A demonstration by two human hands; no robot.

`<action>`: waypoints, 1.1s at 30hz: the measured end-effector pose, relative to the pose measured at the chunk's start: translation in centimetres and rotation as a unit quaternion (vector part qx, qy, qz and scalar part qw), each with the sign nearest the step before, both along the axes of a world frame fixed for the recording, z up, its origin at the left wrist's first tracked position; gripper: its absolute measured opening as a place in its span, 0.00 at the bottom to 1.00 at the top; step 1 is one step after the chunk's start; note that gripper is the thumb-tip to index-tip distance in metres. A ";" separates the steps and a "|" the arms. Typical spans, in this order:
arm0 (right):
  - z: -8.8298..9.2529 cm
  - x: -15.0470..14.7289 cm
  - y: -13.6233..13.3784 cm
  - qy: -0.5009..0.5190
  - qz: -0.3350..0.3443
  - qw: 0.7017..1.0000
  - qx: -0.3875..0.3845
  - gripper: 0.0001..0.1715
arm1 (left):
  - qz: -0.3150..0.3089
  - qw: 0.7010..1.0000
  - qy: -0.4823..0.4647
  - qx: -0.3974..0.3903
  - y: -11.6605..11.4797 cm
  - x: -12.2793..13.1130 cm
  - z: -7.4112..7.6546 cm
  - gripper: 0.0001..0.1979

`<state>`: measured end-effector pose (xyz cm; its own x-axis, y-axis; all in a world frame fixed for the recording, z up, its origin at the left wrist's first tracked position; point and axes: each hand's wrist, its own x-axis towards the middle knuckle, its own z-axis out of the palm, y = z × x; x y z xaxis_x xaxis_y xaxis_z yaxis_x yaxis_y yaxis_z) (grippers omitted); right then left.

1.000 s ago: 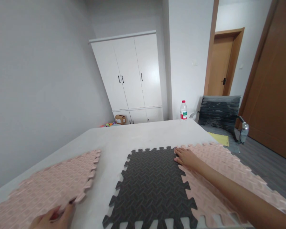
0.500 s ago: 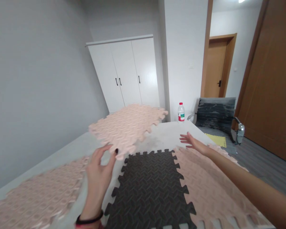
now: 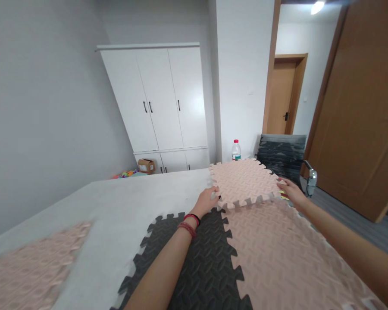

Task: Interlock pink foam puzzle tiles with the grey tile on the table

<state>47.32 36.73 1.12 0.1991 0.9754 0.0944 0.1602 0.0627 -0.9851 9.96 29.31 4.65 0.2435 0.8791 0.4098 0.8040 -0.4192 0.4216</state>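
Note:
A light pink foam mat tile (image 3: 245, 181) with jigsaw edges is held between my two hands, beyond a second pink tile (image 3: 278, 249). My left hand (image 3: 208, 200) grips its left edge, thumb and fingers closed on it. At its right edge my right hand (image 3: 291, 191) has its fingers on the rim. The near pink tile lies flat, joined along its left side to a black foam tile (image 3: 210, 254). My left forearm covers part of the black tile. Whether the held tile touches the near one is hard to tell.
Another pink tile (image 3: 35, 267), blurred, lies at the left of the white table (image 3: 132, 206). A red-capped bottle (image 3: 236, 150) stands behind the held tile. A dark chair (image 3: 281, 153) is at the right; a cardboard box (image 3: 146, 166) sits before the white cabinet (image 3: 158, 99).
The pink tile has moved from the left, above the table, over to the right beyond the near pink tile. My right hand, free before, has come to its right edge.

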 end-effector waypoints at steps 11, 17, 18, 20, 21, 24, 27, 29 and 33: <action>-5.5 1.2 4.2 -0.200 -0.008 0.980 0.000 0.30 | 0.056 0.971 0.223 -0.063 5.8 1.8 -3.4 0.14; -6.8 1.7 5.0 -0.292 -0.008 0.956 -0.009 0.27 | 0.070 0.959 0.270 -0.048 5.2 2.4 -3.1 0.14; -6.9 1.7 5.1 -0.306 -0.010 0.952 -0.008 0.27 | 0.075 0.958 0.273 -0.042 5.0 2.7 -2.9 0.14; -7.0 1.7 5.1 -0.332 -0.013 0.943 -0.006 0.27 | 0.081 0.957 0.277 -0.026 4.5 3.4 -2.4 0.14; -7.0 1.7 5.1 -0.344 -0.015 0.939 -0.005 0.27 | 0.078 0.958 0.277 -0.017 4.2 3.9 -2.3 0.14; -7.0 1.5 4.9 -0.370 -0.014 0.929 -0.001 0.28 | 0.034 0.961 0.275 0.002 3.1 5.3 -2.2 0.14; -6.8 1.4 4.6 -0.390 -0.010 0.921 0.005 0.27 | -0.022 0.962 0.273 0.005 2.3 6.1 -3.0 0.15; -6.7 1.3 4.5 -0.402 -0.007 0.916 0.006 0.26 | -0.036 0.962 0.270 -0.001 2.0 6.2 -3.6 0.17; -6.9 1.1 4.7 -0.433 0.001 0.901 0.011 0.22 | -0.030 0.963 0.266 -0.021 1.8 6.0 -4.4 0.19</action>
<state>48.39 41.43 -5.74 0.0395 0.9718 0.2323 0.8685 0.0816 -0.4889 15.95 31.11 0.21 0.4606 0.8699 0.1766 0.8856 -0.4638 -0.0251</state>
